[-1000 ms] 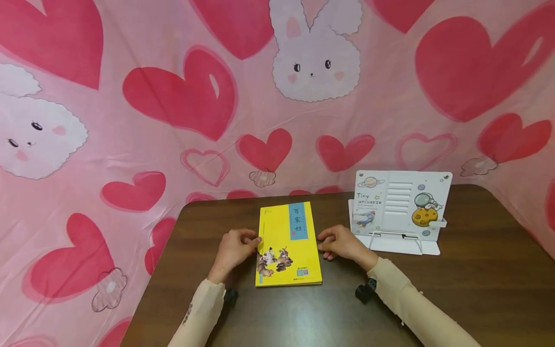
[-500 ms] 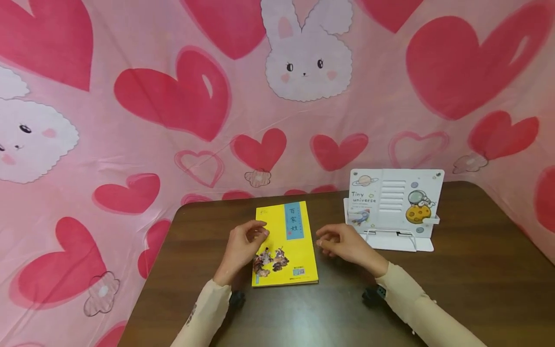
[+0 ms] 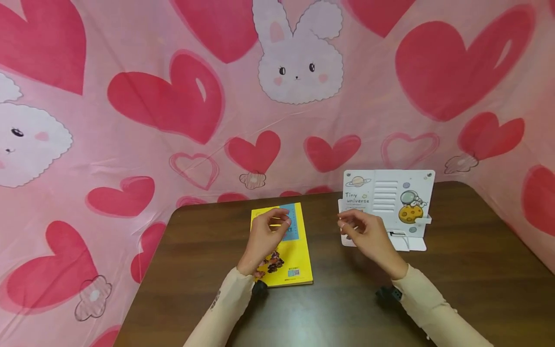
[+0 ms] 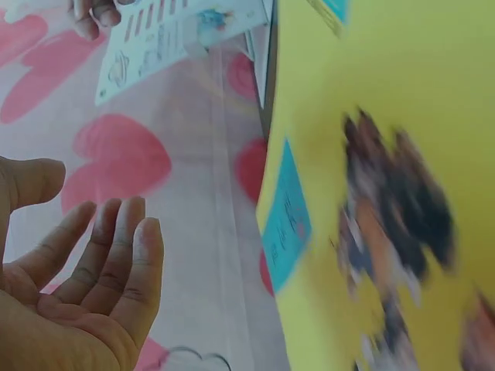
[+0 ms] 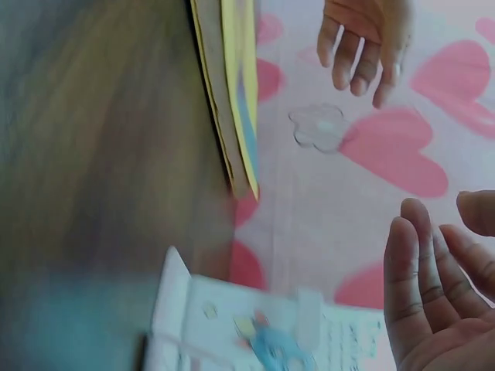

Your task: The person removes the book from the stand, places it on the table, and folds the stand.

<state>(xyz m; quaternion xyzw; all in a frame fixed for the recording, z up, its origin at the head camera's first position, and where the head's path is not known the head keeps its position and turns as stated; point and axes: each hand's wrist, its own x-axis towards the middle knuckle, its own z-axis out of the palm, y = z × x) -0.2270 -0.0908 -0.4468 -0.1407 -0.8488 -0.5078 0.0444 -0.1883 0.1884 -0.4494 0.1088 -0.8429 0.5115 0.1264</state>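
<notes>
A yellow book with a blue title panel and a small printed picture lies on the table. My left hand is above the book, overlapping its cover in the head view, its fingers loosely bent and holding nothing. In the left wrist view that hand shows apart from the cover. My right hand is raised right of the book, in front of the white book stand, partly hiding its lower left. Nothing is between its relaxed fingers in the right wrist view.
The brown wooden table runs back to a pink cloth printed with hearts and rabbits. The book stand, printed "Tiny universe", stands upright near the back right, with wire supports and clips at its lower part.
Both hands have left the book's side edges and risen. The left moved up and right over the cover, the right moved away toward the stand. The head view shifted slightly; the book stayed put.
</notes>
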